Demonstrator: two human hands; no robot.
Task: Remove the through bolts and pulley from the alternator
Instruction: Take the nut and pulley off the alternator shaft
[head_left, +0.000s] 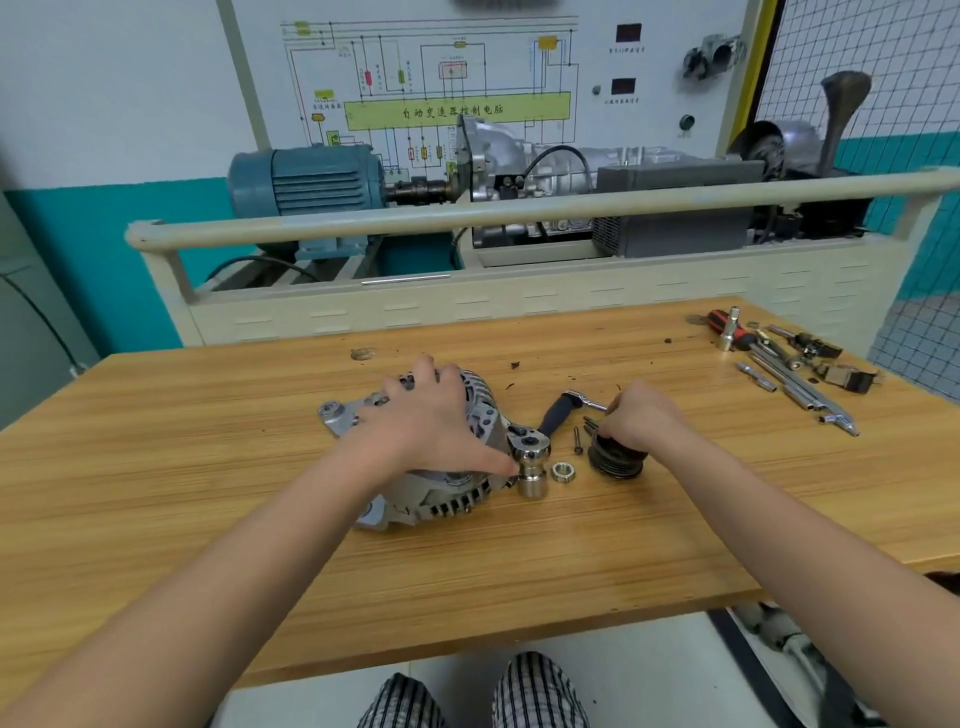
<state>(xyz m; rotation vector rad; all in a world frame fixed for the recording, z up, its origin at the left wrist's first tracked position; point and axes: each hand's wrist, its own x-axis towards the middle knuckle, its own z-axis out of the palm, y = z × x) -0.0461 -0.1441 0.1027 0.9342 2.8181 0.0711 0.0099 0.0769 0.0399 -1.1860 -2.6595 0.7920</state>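
The silver alternator (457, 499) lies on its side on the wooden table (208, 467). My left hand (431, 421) rests spread over its top, thumb reaching toward the ratchet (535, 447), whose chrome socket (533, 478) stands at the alternator's shaft end. The black grooved pulley (615, 460) sits on the table to the right, apart from the alternator. My right hand (641, 415) is above the pulley, fingers curled around thin dark bolts (589, 423). A loose nut (562, 471) and one small bolt (577, 439) lie between ratchet and pulley.
Several tools lie at the table's far right: a red-handled screwdriver (730, 332), sockets, extension bars (800, 384). Behind the table stands a training rig with a blue motor (306, 182), a gearbox and a cream rail (467, 215). My knees are below the near edge.
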